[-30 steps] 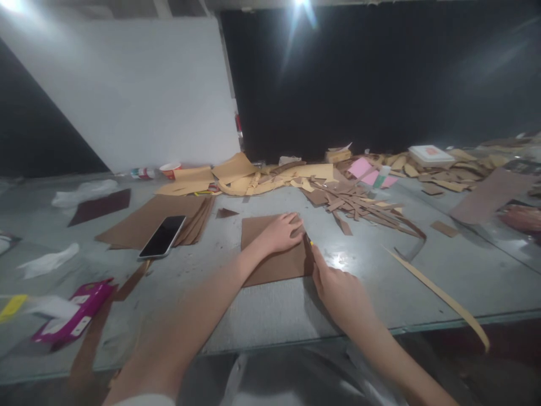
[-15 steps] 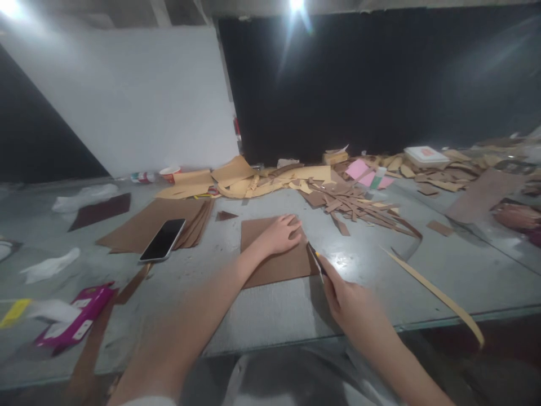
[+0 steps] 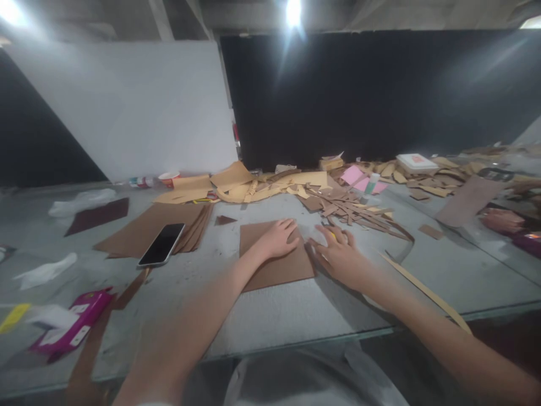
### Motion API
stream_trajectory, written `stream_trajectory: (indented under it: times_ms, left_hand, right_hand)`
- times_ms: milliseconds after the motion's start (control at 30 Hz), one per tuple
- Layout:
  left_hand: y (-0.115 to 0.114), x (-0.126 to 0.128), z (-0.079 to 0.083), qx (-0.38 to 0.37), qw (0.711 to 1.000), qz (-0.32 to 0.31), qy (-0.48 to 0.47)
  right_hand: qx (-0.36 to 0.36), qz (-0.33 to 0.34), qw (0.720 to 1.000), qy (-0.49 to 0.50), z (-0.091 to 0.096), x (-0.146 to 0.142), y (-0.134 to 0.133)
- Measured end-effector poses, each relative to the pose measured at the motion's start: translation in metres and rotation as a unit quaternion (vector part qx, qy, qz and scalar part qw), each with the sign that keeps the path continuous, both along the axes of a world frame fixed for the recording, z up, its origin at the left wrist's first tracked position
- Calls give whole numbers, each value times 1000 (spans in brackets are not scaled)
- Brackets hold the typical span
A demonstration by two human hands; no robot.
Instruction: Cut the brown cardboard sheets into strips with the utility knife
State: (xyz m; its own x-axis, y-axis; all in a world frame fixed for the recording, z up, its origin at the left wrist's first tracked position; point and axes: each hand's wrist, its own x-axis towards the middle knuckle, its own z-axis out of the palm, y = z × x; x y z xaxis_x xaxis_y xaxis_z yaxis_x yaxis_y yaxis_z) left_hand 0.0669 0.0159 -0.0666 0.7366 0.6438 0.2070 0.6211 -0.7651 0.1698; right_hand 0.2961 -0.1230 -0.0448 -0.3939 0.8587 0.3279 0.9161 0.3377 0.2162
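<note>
A brown sheet of card lies on the grey table in front of me. My left hand rests flat on its upper right part, fingers stretched forward. Just past the sheet's right edge is my right hand, its fingers partly spread and bent. A yellow bit of the utility knife shows between those fingers; the rest, blade included, is hidden by the hand. A pile of narrow brown strips lies beyond my right hand.
At left, a phone lies on a stack of brown sheets, with a magenta packet nearer me. Tan scraps line the back. A long tan strip lies at right; another person's hand is at far right.
My right hand has moved forward, from the sheet's lower right corner to beside its right edge, and the knife's blade no longer shows. My left hand stays on the sheet.
</note>
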Motion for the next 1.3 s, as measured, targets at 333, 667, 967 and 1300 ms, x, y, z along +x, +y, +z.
stream_trajectory:
  times_ms: [333,667,967,1300]
  left_hand:
    - [0,2,0,8,1000,-8,2]
    - [0,1,0,8,1000,-7,6]
    - [0,-2,1,-54,996,12,-77]
    - [12,-8,-5,-91,977,55,-183]
  right_hand:
    - [-18,59,996,-63,10,-12,11]
    - [15,7,997,-70,-5,8,28]
    - [-40,87,994,-44,-2,4,61]
    - [-82,92,992,10,4,3,72]
